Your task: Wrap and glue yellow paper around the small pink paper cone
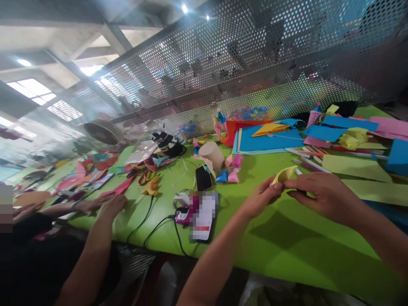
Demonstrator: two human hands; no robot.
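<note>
A small piece of yellow paper point(285, 173), curved or folded, is held up over the green table between my two hands. My left hand point(263, 196) pinches its lower left end. From the right, my right hand point(314, 193) has its fingers closed at the paper's near edge; the exact grip of the fingertips is partly hidden. Strips of pale yellow-green paper point(355, 168) lie right of my right hand, with several pens point(310, 163) beside them. Small blue point(221, 176) and pink packets point(233, 176) sit beyond my left hand.
The green table point(287, 246) holds a phone point(205, 216), a black phone-like object point(203, 178), a tape roll point(212, 155), blue paper sheets point(267, 142) and a yellow glue gun point(151, 187) with a cord. A co-worker's hands point(113, 205) rest on red paper at left. Perforated metal point(223, 76) stands behind.
</note>
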